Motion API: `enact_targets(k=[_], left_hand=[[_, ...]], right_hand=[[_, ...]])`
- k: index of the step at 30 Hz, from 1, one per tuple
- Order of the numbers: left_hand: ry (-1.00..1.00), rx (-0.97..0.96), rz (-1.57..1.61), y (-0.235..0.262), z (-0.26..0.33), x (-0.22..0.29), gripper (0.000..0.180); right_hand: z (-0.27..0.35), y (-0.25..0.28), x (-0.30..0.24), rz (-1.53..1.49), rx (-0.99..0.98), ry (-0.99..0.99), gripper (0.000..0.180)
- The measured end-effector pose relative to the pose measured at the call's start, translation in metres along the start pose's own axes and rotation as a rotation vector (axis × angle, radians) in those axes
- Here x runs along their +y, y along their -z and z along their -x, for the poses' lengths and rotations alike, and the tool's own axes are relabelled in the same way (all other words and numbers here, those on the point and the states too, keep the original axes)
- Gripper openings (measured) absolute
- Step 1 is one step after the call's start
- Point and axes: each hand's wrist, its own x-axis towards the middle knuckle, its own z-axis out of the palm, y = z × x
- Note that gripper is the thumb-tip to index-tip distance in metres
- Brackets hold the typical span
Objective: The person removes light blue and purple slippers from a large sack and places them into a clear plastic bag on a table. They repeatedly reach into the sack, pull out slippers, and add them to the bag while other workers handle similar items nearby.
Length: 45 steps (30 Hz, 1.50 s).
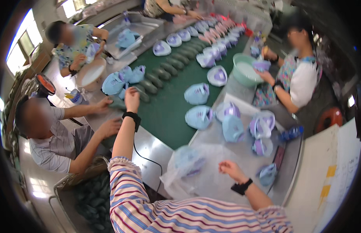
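Note:
My left hand [132,100] reaches out over the near end of the green conveyor belt [165,124]. Its fingers bend down and together beside a dark green shoe last [142,93], and what they hold, if anything, is hidden. Close by lie light blue shoe uppers [113,83] in a cluster. My right hand [231,171] hovers over a clear plastic bag [215,186], fingers curled in, with nothing visible in them. Under the plastic is a blurred blue and lilac shoe upper [188,160]. More blue uppers [233,128] sit on the metal table beyond my right hand.
On the left a seated person [50,132] stretches both hands toward the belt's end. Others work with uppers at a beige basin [91,73] and a green basin [242,70]. A bin of dark lasts [93,200] stands below my left arm; a black cable [149,159] hangs nearby.

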Motion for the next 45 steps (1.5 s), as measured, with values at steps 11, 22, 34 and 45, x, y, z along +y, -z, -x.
enact_targets(k=[11,22,34,45], left_hand=[[-0.331,-1.524,-0.266,0.022,0.298,0.143,0.063],[0.113,-0.996,-0.315,0.012,0.336,0.056,0.031],[-0.528,-0.382,-0.524,-0.002,0.303,0.119,0.032],[-0.462,-0.934,-0.157,0.046,0.402,0.163,0.028]], right_hand=[[-0.054,-0.003,0.025,0.436,-0.061,-0.187,0.043],[-0.04,-0.067,-0.045,0.578,-0.027,0.594,0.027],[-0.026,-0.021,-0.034,0.826,0.162,0.46,0.037],[-0.055,-0.035,0.002,1.043,0.028,0.504,0.054]])
